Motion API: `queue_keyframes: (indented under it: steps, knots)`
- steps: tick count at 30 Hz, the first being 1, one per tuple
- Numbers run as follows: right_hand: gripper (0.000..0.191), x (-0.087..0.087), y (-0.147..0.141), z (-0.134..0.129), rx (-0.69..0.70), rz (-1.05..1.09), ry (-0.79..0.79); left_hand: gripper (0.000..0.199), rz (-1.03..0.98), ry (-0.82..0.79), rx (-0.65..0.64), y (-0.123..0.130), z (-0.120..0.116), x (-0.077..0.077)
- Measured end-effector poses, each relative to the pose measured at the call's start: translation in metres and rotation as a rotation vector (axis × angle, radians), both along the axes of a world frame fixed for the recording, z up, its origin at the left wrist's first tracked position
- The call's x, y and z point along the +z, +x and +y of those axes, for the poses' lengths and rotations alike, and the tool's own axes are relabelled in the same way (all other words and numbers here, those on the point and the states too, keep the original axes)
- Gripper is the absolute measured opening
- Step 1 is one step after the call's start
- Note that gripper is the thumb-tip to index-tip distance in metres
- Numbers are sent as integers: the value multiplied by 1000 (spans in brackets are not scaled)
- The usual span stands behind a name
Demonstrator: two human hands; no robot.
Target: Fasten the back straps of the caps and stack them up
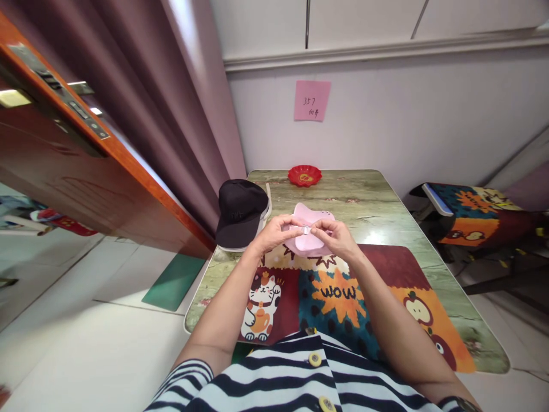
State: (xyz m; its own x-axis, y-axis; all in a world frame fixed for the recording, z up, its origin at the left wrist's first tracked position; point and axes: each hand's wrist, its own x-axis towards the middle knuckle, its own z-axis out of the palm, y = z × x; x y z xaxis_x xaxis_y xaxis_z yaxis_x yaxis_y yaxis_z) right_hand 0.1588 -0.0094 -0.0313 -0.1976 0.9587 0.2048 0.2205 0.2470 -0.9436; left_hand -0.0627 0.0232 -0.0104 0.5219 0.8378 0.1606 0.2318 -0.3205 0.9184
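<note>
A small light-pink item [309,243] with curved edges and a few dark dots near its far right corner is held up above the patterned mat; its exact kind is unclear. My left hand [281,232] pinches its left side between thumb and fingers. From the right, my right hand [334,236] grips it the same way. Both thumbs meet at a small white piece [306,230] in the middle of the pink item. Just left of my left hand, a black cap [240,209] rests on the table, brim toward me.
The green wood-patterned table [355,194] carries a colourful mat [291,303] and a red scalloped dish [305,175] by the wall. A wooden door [141,183] stands at the left beside a purple curtain [180,103]. At the right is another patterned mat [476,212].
</note>
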Motion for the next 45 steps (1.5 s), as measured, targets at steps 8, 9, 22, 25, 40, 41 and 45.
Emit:
queue_keyframes:
  steps: [8,9,22,25,40,41,45]
  knots:
    - [24,10,-3,0,-42,-200,217,24,-59,-38,-83,0,7,-9]
    - [24,10,-4,0,-45,-226,236,24,-63,-40,-91,-1,7,-9]
    - [25,14,1,-1,-18,-228,209,26,21,100,-92,-4,4,1]
    - [30,14,30,-1,-26,-123,111,30,18,102,28,-17,6,0]
    - [16,-48,79,7,-84,-300,150,13,114,179,51,-11,23,-20]
    - [16,-38,79,6,-67,-191,128,14,-4,96,52,-13,23,-11]
    - [31,3,78,3,-50,267,-49,34,-519,-197,85,-17,17,26]
